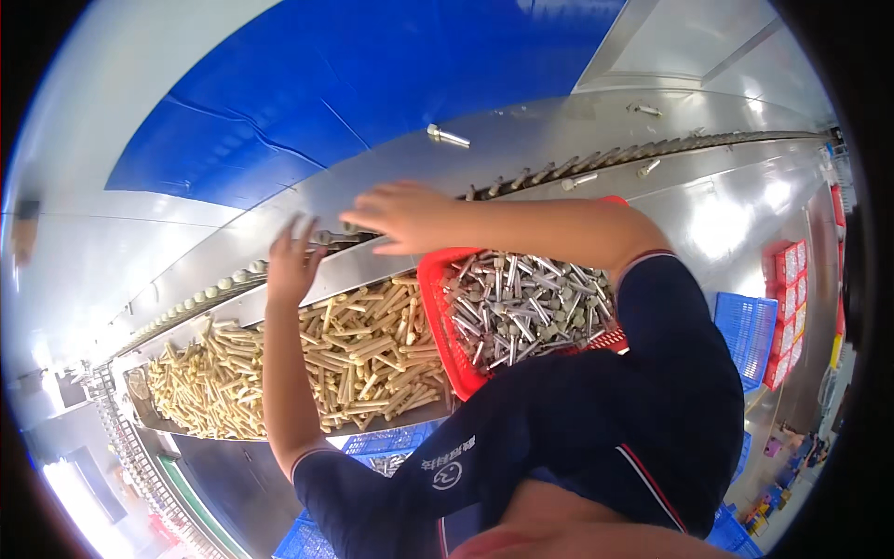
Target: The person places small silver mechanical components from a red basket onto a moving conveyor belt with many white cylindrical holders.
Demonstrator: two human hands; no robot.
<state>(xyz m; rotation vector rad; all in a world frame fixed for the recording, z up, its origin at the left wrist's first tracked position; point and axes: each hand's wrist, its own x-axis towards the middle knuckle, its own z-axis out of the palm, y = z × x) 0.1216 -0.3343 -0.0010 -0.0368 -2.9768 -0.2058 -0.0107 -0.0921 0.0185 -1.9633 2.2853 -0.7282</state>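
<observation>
Two bare hands work over a slim metal rail (361,244) that I see running diagonally from the lower left to the upper right. Small, shiny metal fittings (322,238) sit in it at the fingertips, left of centre, their long axes seemingly lying along the rail; right of the hands, the row leans slantwise. Smooth, slender brass-coloured rods (372,347) heap at every angle at lower left, beside a perforated red plastic basket (432,307) of silver bolts (523,307) at centre. A lone bolt (449,136) at upper centre points down to the right. The left hand (294,261) and the right hand (399,216) show parted, part-bent fingers; blurred, they leave me unable to tell whether either grips a fitting.
</observation>
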